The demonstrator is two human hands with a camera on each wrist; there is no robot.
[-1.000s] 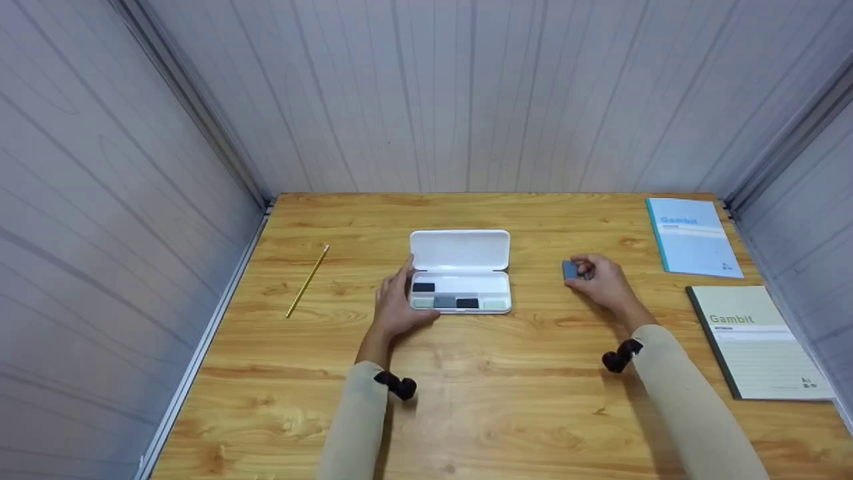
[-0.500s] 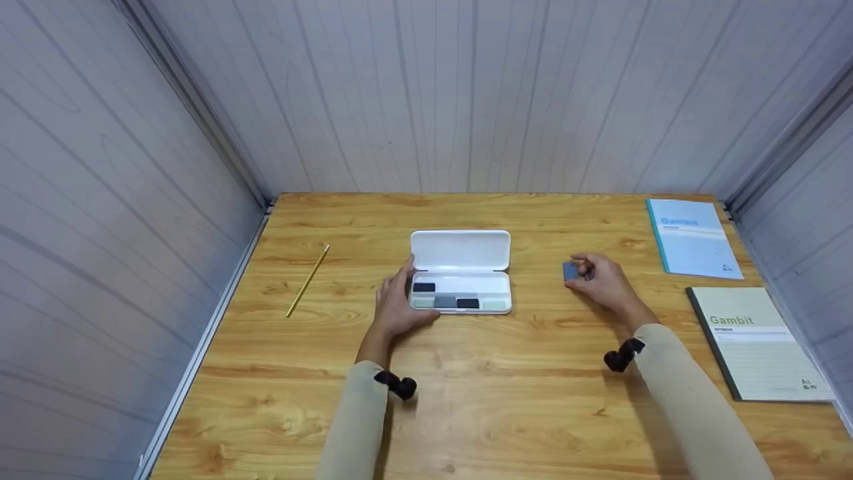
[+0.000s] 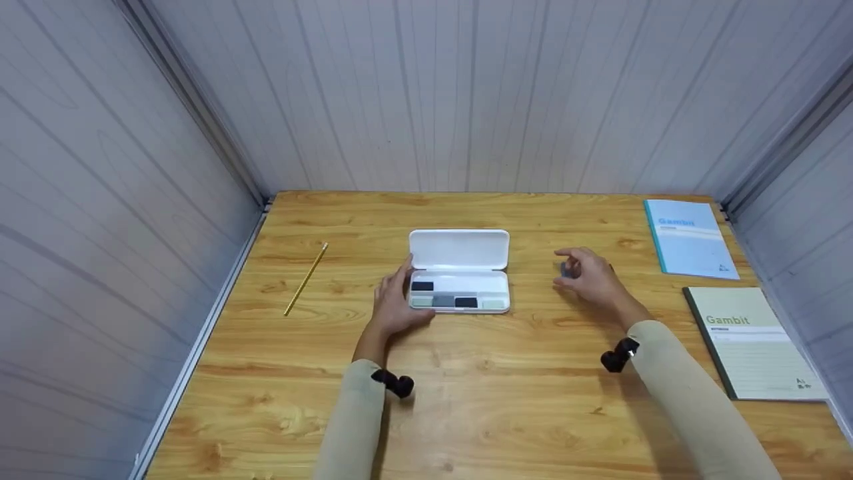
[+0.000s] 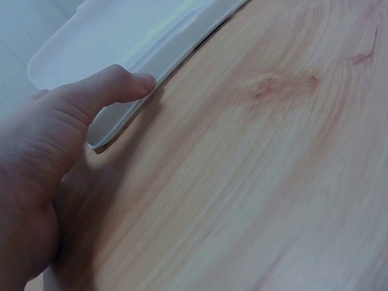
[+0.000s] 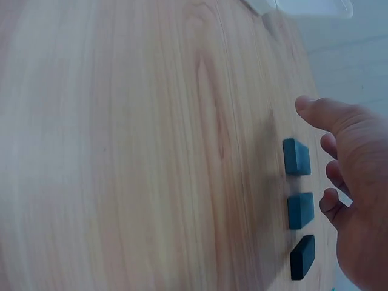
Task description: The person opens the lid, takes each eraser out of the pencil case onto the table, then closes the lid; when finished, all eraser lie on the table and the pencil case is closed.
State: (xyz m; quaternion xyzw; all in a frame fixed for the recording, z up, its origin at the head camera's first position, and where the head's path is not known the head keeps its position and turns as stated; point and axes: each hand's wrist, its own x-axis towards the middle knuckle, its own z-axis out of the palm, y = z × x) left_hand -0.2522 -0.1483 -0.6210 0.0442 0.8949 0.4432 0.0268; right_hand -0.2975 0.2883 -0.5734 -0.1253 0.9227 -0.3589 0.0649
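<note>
Three dark blue-grey blocks point(image 5: 298, 156) lie in a row on the bench point(image 3: 506, 373), right of the open white case point(image 3: 459, 272), under the right hand's point(image 3: 586, 279) loosely spread, empty fingers, while the left hand point(image 3: 394, 303) rests flat against the case's left end.

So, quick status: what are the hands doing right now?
Left hand rests against the open white case. Right hand open above three dark blocks, gripping none. Nothing between blocks and case.
</note>
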